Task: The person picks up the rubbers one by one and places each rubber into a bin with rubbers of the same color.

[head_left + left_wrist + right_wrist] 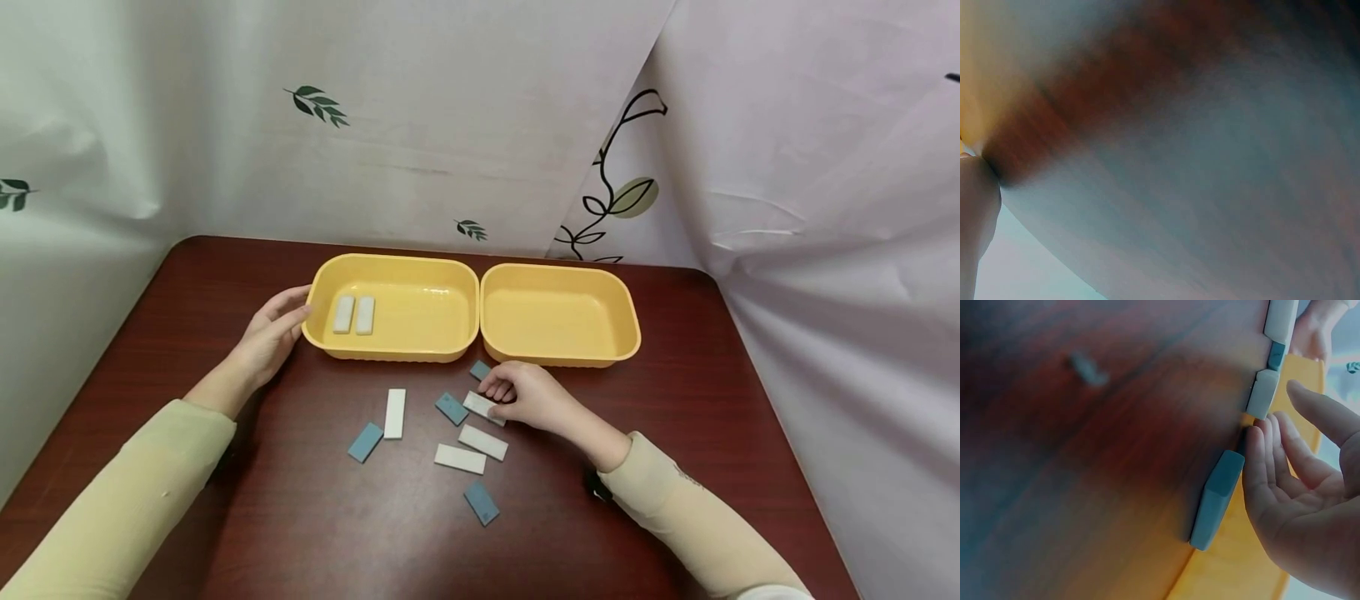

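Observation:
My left hand [264,342] rests against the left end of the left yellow tray [427,312], its fingers fairly straight along the outer wall. Two white tiles [364,315] stand side by side inside that tray. Over a white tile [477,402] on the table, my right hand [534,398] reaches down with bent fingers. In the right wrist view a gap shows between its thumb [1319,412] and fingers, close to a white tile [1264,394]. A blue-grey tile [479,369] lies just beyond the right fingertips, partly covered.
The right yellow tray [558,321] adjoins the left one. Loose on the dark red table [300,517] lie several more tiles, among them white ones [460,458] and blue-grey ones [481,502]. A patterned white curtain [420,150] hangs behind the table.

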`<state>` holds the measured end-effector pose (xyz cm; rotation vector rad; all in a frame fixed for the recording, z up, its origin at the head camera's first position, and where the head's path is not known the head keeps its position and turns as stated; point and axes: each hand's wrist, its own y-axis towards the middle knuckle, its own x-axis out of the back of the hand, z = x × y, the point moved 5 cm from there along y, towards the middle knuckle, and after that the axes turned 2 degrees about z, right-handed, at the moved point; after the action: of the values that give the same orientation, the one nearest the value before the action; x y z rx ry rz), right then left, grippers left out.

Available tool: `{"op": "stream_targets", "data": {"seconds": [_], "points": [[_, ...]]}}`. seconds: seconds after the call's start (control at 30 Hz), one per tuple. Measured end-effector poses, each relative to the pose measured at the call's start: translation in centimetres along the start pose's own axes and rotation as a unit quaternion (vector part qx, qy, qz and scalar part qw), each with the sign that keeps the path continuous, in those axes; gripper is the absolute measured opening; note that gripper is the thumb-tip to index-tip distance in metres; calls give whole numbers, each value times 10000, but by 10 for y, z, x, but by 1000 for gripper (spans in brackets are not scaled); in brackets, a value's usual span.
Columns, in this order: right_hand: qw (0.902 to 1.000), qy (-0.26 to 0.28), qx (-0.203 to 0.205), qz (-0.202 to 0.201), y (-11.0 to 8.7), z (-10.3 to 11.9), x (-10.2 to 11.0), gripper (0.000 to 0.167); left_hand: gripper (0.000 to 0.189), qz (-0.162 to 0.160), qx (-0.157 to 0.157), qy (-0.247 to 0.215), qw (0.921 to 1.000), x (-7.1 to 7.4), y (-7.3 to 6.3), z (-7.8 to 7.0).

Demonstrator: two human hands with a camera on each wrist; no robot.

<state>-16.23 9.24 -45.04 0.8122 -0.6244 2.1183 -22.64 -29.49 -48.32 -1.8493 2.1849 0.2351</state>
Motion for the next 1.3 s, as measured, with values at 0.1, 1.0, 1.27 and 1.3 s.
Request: {"op": "stream_targets", "data": {"seconds": [0.1,1.0,1.27,1.3], "points": [[10000,-37,-4,76,1,0,-1,27,28,-8,-12,-40,10000,0,0,0],[9993,-361,-23,91,2,3,-6,31,28,-11,43,-132,9999,1,0,-1],[9985,-544,17,54,1,5,-6,31,28,-25,66,-116,9999,1,0,0],[9984,-564,9,55,1,5,-6,31,28,-34,69,-101,9999,1,0,0]]}}
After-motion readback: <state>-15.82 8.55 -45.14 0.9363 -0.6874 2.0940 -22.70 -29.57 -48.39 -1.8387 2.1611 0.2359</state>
